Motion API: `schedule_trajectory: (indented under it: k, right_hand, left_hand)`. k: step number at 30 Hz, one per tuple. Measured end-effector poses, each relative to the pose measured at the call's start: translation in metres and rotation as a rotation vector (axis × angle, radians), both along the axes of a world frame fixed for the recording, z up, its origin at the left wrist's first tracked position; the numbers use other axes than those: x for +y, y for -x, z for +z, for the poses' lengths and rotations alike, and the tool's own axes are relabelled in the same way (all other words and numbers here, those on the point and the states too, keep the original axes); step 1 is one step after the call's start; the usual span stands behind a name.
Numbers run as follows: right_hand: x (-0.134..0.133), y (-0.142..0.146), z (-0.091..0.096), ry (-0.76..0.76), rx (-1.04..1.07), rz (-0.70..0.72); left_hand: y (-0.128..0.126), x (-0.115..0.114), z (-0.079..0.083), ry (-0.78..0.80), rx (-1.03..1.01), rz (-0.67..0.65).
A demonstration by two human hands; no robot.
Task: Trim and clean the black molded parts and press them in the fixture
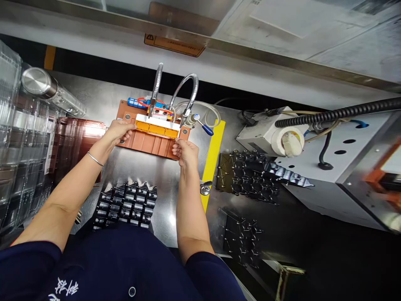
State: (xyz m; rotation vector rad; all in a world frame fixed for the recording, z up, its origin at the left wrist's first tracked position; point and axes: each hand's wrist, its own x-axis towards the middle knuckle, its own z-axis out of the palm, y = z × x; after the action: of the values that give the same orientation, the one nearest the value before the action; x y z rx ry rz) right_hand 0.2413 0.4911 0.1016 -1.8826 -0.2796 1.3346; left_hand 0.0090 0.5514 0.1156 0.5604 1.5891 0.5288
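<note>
A flat orange strip [156,128] with rows of small dark marks lies along the front of a white block on a copper-brown fixture [142,144]. At the strip's left end, my left hand [119,131] pinches it between thumb and finger. My right hand [187,151] is closed at the opposite end, its fingertips against the strip's corner. Two bendable metal hoses [194,83] arch down to nozzles just behind the strip. A lever with a blue handle [207,129] sticks out at the fixture's right side.
Black moulded parts [128,205] stand in rows near my body, with more black parts [250,177] at the right. A yellow stripe [214,156] crosses the metal table. Clear plastic trays [19,138] are stacked at left beside a metal-capped bottle [53,90]. A white machine [266,131] stands right.
</note>
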Motion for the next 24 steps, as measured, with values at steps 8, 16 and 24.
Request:
schedule_trajectory:
  k: [8, 16, 24]
  right_hand:
    - [-0.056, 0.001, 0.009, -0.111, -0.117, 0.020]
    - [-0.281, 0.063, 0.002, 0.002, -0.108, 0.340]
    - [-0.214, 0.030, 0.027, -0.291, -0.738, 0.563]
  left_hand:
    - [0.013, 0.010, -0.001, 0.113, -0.095, -0.051]
    - [0.021, -0.024, 0.009, -0.127, -0.069, 0.027]
    - [0.014, -0.108, 0.029, -0.817, 0.305, -0.241]
